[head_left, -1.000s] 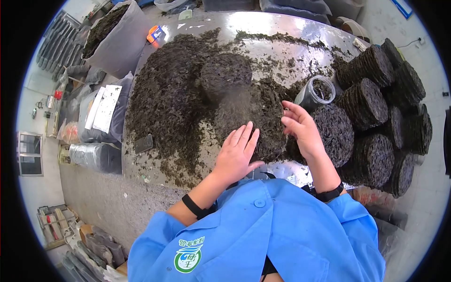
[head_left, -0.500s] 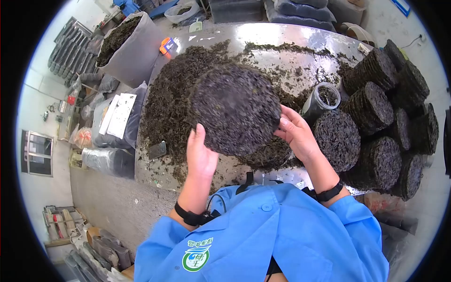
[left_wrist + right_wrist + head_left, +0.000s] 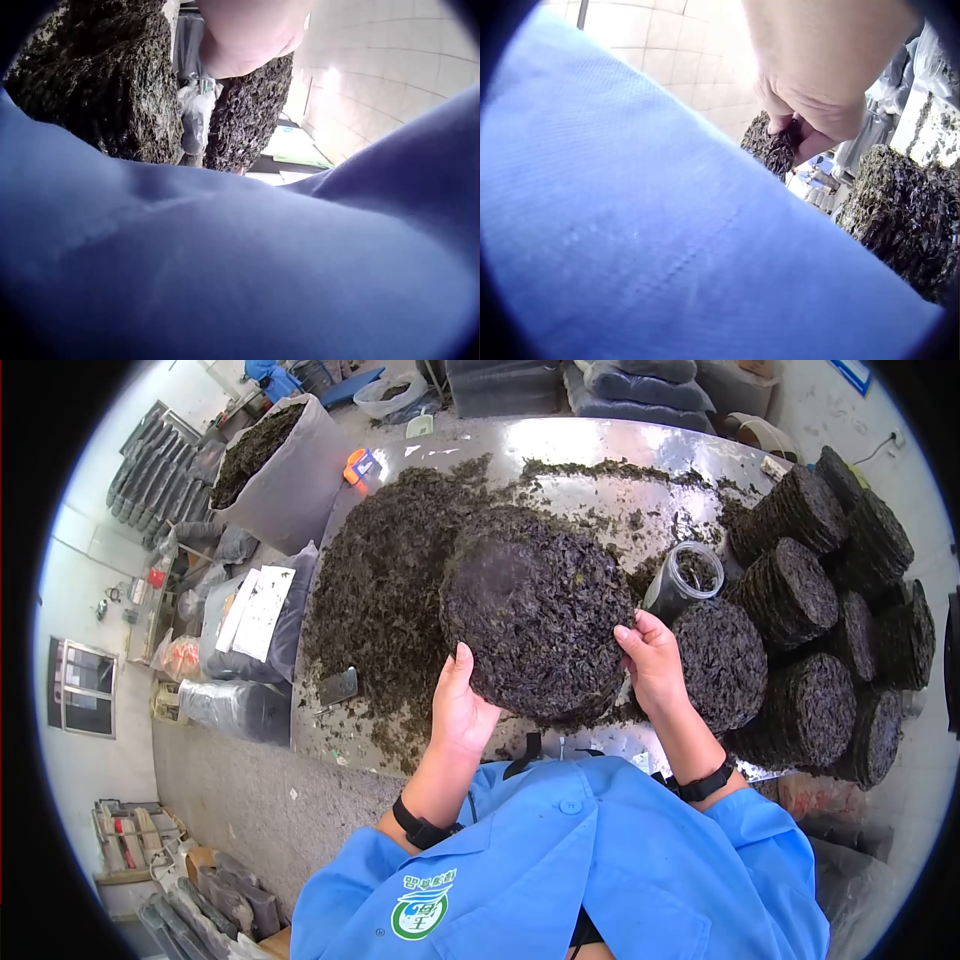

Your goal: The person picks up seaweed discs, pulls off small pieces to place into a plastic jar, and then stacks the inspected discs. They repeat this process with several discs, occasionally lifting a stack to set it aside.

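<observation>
A round, dark pressed cake of dried leaves is held up on edge above the steel table. My left hand grips its lower left rim and my right hand grips its right rim. The right wrist view shows my right hand with fingers curled on a dark clump of the cake, behind a blue sleeve. In the left wrist view the blue sleeve fills most of the frame, with the dark cake and part of my left hand above it.
Loose dried leaves cover the table's left half. Several stacks of pressed cakes stand at the right, with a clear jar beside them. A large sack of leaves stands at the far left, and a phone lies near the table edge.
One second ago both hands were on the heap on the table. They then lifted the round cake, and it has since moved slightly right and lower, closer to my body.
</observation>
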### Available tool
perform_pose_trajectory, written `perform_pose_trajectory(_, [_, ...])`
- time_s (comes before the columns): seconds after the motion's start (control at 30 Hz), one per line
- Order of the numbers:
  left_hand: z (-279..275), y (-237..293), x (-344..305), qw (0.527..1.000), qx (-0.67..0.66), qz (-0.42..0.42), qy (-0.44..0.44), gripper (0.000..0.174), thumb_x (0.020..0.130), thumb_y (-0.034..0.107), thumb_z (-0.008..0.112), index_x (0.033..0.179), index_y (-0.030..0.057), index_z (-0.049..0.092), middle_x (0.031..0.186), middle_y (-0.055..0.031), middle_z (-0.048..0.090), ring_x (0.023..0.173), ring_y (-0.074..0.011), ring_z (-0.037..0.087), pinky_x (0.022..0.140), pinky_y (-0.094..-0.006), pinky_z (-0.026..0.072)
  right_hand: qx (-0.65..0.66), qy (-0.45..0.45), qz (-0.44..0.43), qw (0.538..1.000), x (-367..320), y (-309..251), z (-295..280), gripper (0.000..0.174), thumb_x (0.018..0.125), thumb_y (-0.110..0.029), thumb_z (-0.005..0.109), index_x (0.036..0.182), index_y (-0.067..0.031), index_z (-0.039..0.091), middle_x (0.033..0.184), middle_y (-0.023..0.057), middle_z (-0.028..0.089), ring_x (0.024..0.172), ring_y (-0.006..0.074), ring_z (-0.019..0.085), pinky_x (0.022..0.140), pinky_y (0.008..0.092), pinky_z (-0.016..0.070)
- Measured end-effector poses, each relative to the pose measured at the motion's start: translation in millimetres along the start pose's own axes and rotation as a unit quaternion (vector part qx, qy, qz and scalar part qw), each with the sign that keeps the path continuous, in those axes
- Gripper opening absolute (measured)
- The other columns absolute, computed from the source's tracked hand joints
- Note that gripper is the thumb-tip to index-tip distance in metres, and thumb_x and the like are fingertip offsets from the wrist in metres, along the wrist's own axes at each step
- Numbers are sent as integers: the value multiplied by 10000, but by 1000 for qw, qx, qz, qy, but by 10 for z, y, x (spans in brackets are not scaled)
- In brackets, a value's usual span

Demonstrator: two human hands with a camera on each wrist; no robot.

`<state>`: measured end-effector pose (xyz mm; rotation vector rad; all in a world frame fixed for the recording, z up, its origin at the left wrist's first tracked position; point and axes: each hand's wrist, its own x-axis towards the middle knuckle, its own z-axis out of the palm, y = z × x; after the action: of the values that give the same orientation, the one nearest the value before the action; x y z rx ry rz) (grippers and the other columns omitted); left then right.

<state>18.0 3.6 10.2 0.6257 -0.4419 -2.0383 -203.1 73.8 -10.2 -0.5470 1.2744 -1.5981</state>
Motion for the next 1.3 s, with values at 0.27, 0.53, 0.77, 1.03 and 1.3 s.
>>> perform_pose_trajectory(0.27, [-31, -175, 40, 964, 238, 12, -119, 751, 860, 448, 588, 1414, 55, 267, 1448, -127, 320, 1306, -273, 354, 1086, -483, 268, -54, 102, -12, 993, -134, -329, -533, 383, 877, -140, 593, 1233, -19, 519, 964, 1, 605, 717, 41, 513, 577, 191, 394])
perform_pose_trajectory(0.53, [-95, -320, 171, 340, 882, 153, -288, 920, 665, 425, 748, 1387, 50, 319, 1447, -161, 304, 1345, -321, 280, 1104, -452, 232, -360, 323, -30, 875, -490, -650, -2075, 415, 911, -128, 530, 1299, 7, 470, 1258, 94, 549, 1143, 206, 521, 951, 307, 406])
perform_pose_trajectory(0.77, [-84, -274, 214, 332, 877, 137, -320, 831, 712, 379, 725, 1367, 34, 345, 1427, -176, 329, 1332, -333, 299, 1096, -456, 256, -387, 53, -97, 915, -264, -404, -704, 418, 842, -45, 585, 1255, -27, 519, 1184, 138, 601, 1095, 208, 575, 934, 312, 447])
perform_pose_trajectory(1.03, [-116, -390, 186, 335, 887, 133, -289, 853, 706, 389, 736, 1368, 28, 337, 1422, -185, 327, 1324, -348, 304, 1091, -463, 258, -492, -38, -104, 864, 0, 62, -253, 476, 835, -99, 620, 1278, 3, 480, 1245, 135, 564, 1155, 232, 534, 958, 318, 417])
perform_pose_trajectory(1.3, [-88, -431, 74, 471, 821, 226, -228, 747, 766, 297, 705, 1355, 5, 351, 1398, -206, 362, 1306, -373, 329, 1088, -455, 264, 43, -40, 38, 998, -51, -74, -118, 471, 871, -120, 586, 1302, -1, 440, 1291, 107, 489, 1109, 208, 537, 892, 330, 470])
